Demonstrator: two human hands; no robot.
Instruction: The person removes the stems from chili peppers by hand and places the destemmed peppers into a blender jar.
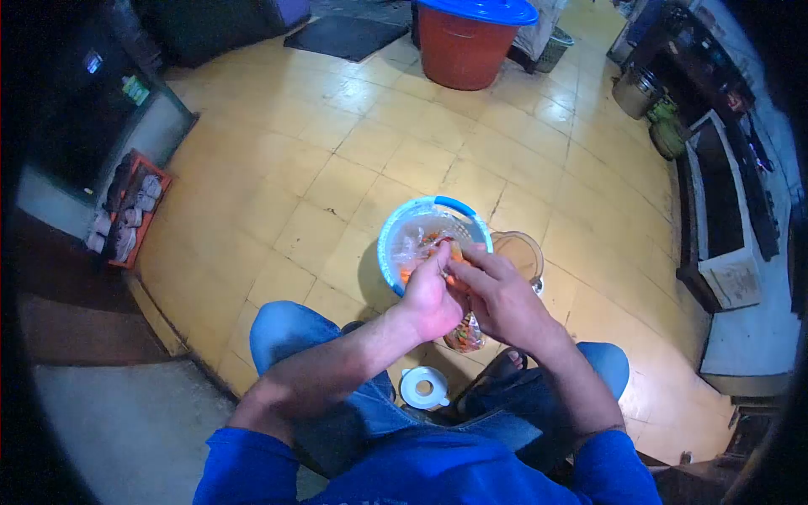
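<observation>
My left hand [436, 296] and my right hand [503, 299] meet over the near right part of a blue and white basket [389, 240]. Between them are small orange pieces [457, 255], which look like cut vegetables; the left palm is cupped and the right fingers bend over it. How each hand grips the pieces is hard to make out. Clear plastic [410, 238] shows inside the basket. Below the hands, a clear container or bag of orange and green pieces [465, 335] is partly hidden. A round transparent lid or bowl [523, 251] lies just right of the basket.
A white ring-shaped item [424, 388] lies between my legs. Farther off stands a red tub [468, 50] with a blue lid [488, 8]. A shoe rack [143, 206] is at the left, and a white open box [730, 273] at the right, on the yellow tiled floor [252, 168].
</observation>
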